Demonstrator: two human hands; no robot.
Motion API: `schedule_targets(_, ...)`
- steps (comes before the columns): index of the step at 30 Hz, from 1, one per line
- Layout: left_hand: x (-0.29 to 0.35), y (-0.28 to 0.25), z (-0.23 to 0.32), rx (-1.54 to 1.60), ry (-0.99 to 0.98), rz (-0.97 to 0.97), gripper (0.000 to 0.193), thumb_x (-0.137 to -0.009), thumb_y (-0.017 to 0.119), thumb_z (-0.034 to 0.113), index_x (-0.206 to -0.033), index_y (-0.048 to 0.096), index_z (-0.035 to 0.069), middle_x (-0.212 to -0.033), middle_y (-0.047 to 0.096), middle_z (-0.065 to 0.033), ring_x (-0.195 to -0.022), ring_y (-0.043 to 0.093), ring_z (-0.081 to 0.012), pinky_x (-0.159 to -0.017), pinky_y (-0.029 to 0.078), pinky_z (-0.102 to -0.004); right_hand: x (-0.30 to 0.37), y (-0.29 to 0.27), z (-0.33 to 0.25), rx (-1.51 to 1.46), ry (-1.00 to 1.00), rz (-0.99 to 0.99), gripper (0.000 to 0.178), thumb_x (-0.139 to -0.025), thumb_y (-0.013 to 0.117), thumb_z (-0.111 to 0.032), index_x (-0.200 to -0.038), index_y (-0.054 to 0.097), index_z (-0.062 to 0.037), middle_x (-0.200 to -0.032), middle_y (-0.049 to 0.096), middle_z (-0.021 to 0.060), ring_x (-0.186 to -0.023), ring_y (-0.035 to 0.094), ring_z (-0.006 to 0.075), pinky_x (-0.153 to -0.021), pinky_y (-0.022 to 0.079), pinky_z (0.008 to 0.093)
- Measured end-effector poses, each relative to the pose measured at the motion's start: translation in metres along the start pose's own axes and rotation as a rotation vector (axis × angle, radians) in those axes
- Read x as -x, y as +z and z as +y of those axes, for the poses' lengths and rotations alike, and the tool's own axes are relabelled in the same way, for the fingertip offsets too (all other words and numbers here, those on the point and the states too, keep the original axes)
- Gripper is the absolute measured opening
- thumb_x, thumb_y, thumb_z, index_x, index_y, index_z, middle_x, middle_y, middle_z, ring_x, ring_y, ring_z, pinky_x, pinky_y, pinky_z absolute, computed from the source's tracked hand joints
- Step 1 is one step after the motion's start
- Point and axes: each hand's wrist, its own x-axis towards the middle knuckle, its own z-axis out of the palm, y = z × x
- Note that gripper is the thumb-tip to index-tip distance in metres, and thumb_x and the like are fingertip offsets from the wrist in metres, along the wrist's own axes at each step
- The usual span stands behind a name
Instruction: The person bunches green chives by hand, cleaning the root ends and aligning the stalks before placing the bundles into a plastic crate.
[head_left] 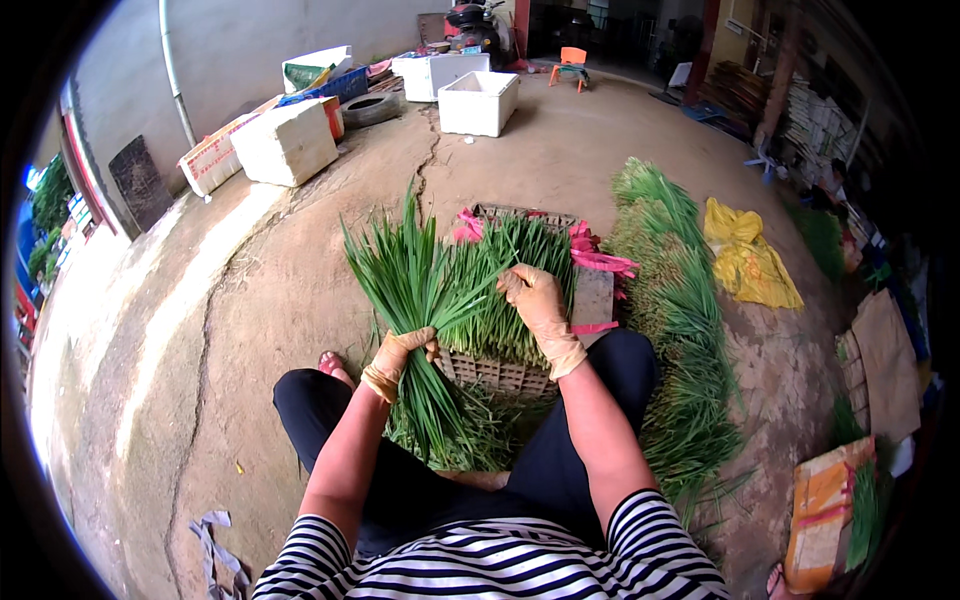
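Observation:
My left hand (402, 352), in a thin pale glove, is wrapped round the middle of a fanned bunch of garlic chives (405, 290); the long flat leaves spread above and below the fist. My gloved right hand (540, 305) is closed in a pinch at the tips of a few leaves that lean out of the bunch to the right. Between my knees stands a woven plastic basket (490, 374), packed with upright chives (510, 325). Loose cut leaves (485, 425) lie on the near side of the basket.
A long heap of chives (675, 310) lies right of the basket, beside a yellow sack (745, 255). Pink strips (605, 262) hang at the basket's far right. White foam boxes (480, 103), a tyre (372, 109) and an orange chair (571, 66) stand farther off.

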Motion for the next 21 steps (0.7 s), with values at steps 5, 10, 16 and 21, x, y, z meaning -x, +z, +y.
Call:
schedule_targets(5, 0.006, -0.006, 0.008, 0.034, -0.014, 0.014, 0.014, -0.077, 0.063, 0.013, -0.080, 0.055, 0.002, -0.061, 0.055, -0.0053, -0.052, 0.053, -0.0163, -0.050, 0.045, -0.0277, -0.001, -0.047, -0.007, 0.184, 0.075, -0.105, 0.022, -0.082, 0.060, -0.026, -0.074, 0.061, -0.0053, -0.063, 0.060, 0.0031, -0.054, 0.053, 0.0143, -0.052, 0.042, 0.0270)
schedule_targets(10, -0.004, 0.008, -0.004, -0.049, -0.037, -0.016, 0.014, -0.075, 0.062, 0.012, -0.082, 0.056, 0.002, -0.060, 0.054, -0.0052, -0.051, 0.052, -0.0155, -0.050, 0.043, -0.0264, 0.005, -0.042, -0.003, -0.508, 0.195, -0.047, 0.034, -0.082, 0.060, -0.033, -0.103, 0.062, -0.0059, -0.094, 0.064, 0.0018, -0.067, 0.057, 0.0075, -0.058, 0.046, 0.0195)
schedule_targets(16, -0.005, -0.005, -0.014, -0.165, 0.047, 0.014, 0.025, -0.073, 0.062, 0.024, -0.061, 0.053, 0.004, -0.053, 0.051, -0.0061, -0.045, 0.048, -0.0169, -0.050, 0.041, -0.0275, 0.007, 0.001, -0.005, -0.784, 0.358, 0.006, 0.023, -0.085, 0.056, -0.031, -0.088, 0.064, -0.0097, -0.079, 0.063, -0.0033, -0.058, 0.051, 0.0038, -0.052, 0.040, 0.0182)
schedule_targets(21, -0.011, -0.002, -0.022, -0.212, 0.070, -0.003, 0.028, -0.073, 0.064, 0.026, -0.061, 0.052, 0.005, -0.052, 0.050, -0.0053, -0.047, 0.048, -0.0167, -0.047, 0.039, -0.0268, 0.016, -0.003, -0.001, -0.921, 0.475, 0.105, 0.026, -0.084, 0.057, -0.036, -0.090, 0.062, -0.0118, -0.084, 0.062, -0.0040, -0.071, 0.053, 0.0066, -0.058, 0.038, 0.0216)
